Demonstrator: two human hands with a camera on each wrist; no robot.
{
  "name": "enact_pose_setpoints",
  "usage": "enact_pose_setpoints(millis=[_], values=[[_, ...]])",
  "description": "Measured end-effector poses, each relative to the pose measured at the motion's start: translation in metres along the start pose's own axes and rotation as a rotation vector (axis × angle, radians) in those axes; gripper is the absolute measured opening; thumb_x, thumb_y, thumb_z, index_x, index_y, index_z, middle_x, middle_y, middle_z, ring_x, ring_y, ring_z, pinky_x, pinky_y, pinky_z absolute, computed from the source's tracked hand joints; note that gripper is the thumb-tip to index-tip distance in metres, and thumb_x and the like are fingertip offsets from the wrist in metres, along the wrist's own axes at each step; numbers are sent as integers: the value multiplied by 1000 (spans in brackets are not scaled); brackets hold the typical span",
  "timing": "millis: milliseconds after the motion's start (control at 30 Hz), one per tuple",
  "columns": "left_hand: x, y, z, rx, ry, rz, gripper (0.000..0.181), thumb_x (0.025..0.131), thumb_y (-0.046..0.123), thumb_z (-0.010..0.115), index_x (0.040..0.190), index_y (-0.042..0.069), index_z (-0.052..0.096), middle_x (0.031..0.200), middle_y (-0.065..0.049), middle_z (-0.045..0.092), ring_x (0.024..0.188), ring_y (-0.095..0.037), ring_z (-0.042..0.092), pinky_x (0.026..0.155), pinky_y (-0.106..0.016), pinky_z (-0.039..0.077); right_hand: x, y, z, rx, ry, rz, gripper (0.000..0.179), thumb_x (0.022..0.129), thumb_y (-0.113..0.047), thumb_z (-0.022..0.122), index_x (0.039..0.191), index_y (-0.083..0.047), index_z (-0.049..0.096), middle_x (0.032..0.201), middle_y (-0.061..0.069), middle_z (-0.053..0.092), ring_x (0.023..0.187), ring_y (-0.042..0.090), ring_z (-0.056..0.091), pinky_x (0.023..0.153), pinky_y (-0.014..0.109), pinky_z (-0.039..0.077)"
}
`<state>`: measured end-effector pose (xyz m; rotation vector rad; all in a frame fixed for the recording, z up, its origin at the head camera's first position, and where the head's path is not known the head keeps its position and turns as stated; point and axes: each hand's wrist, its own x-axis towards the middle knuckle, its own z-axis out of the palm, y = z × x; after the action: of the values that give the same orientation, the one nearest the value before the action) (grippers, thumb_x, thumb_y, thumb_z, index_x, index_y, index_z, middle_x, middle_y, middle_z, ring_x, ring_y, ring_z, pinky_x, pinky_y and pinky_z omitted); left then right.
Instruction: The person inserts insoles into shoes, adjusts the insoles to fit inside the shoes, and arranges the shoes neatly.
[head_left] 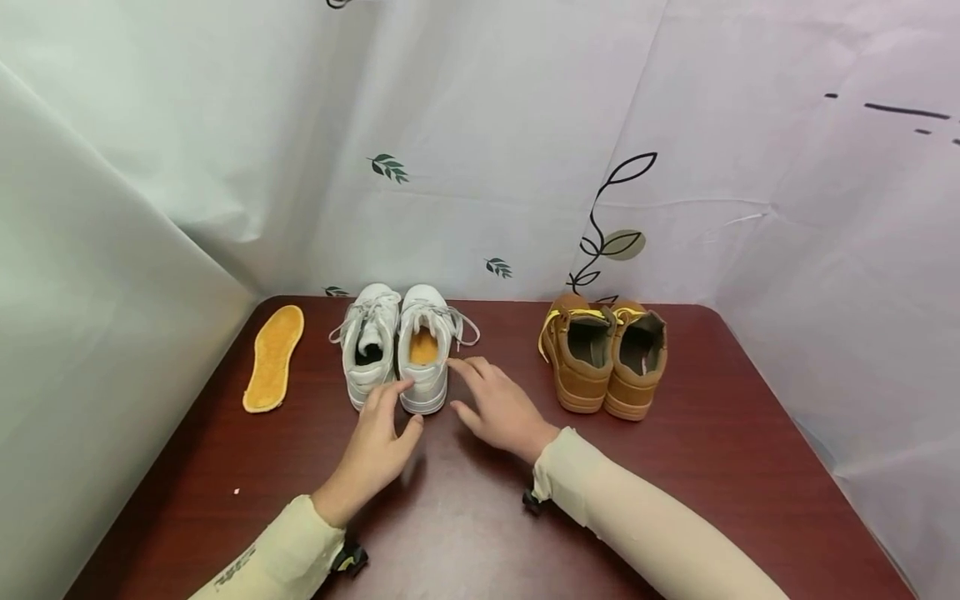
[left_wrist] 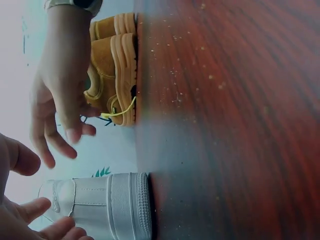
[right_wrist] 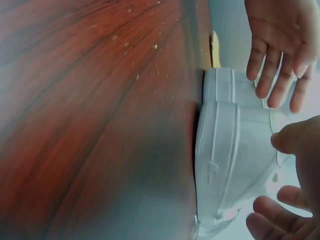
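Observation:
Two white sneakers (head_left: pixel 369 350) stand side by side at the back of the table, toes toward the curtain. An orange lining shows inside the right sneaker (head_left: pixel 425 375), while the left one has its tongue pushed down in the opening. My left hand (head_left: pixel 378 446) is just behind their heels, fingers spread and holding nothing. On the other side, my right hand (head_left: pixel 502 408) hovers beside the right sneaker's heel, its fingers loosely bent and nothing in them. In the right wrist view both hands flank the white heel (right_wrist: pixel 250 150).
A yellow-orange insole (head_left: pixel 274 358) lies flat at the table's left. A pair of brown shoes (head_left: pixel 581 358) with yellow laces stands to the right of the sneakers. Behind the dark red table (head_left: pixel 675 500) hangs a pale curtain (head_left: pixel 480 150) with leaf prints.

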<state>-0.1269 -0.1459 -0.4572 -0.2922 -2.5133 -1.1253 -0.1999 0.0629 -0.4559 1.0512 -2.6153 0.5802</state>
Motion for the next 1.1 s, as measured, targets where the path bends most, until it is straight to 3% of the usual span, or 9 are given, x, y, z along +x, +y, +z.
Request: enact_pose_setpoints(millis=[200, 533, 900, 1100], values=[[2, 5, 2, 2, 31, 57, 53, 83, 8, 72, 134, 4, 57, 130, -19, 54, 125, -34, 49, 104, -50, 39, -19, 10, -17, 38, 4, 33, 59, 94, -36, 66, 145, -13, 47, 129, 5, 59, 117, 21, 59, 101, 39, 49], [9, 18, 12, -45, -116, 131, 59, 86, 19, 74, 140, 8, 53, 137, -10, 53, 129, -27, 52, 106, -49, 43, -52, 23, -46, 123, 20, 85, 56, 94, -37, 67, 140, -10, 51, 128, 8, 61, 107, 22, 62, 93, 41, 51], [6, 19, 24, -49, -154, 183, 58, 86, 20, 75, 140, 10, 53, 137, -9, 54, 128, -25, 53, 106, -47, 44, -71, 24, -54, 108, 37, 63, 53, 94, -35, 67, 138, -11, 52, 125, 7, 62, 100, 15, 60, 89, 37, 52], [6, 19, 25, -52, -167, 195, 57, 87, 21, 74, 140, 9, 54, 136, -7, 54, 127, -24, 54, 105, -47, 45, -73, 23, -54, 106, 39, 57, 53, 93, -34, 68, 138, -10, 53, 124, 5, 61, 101, 21, 62, 89, 38, 52]])
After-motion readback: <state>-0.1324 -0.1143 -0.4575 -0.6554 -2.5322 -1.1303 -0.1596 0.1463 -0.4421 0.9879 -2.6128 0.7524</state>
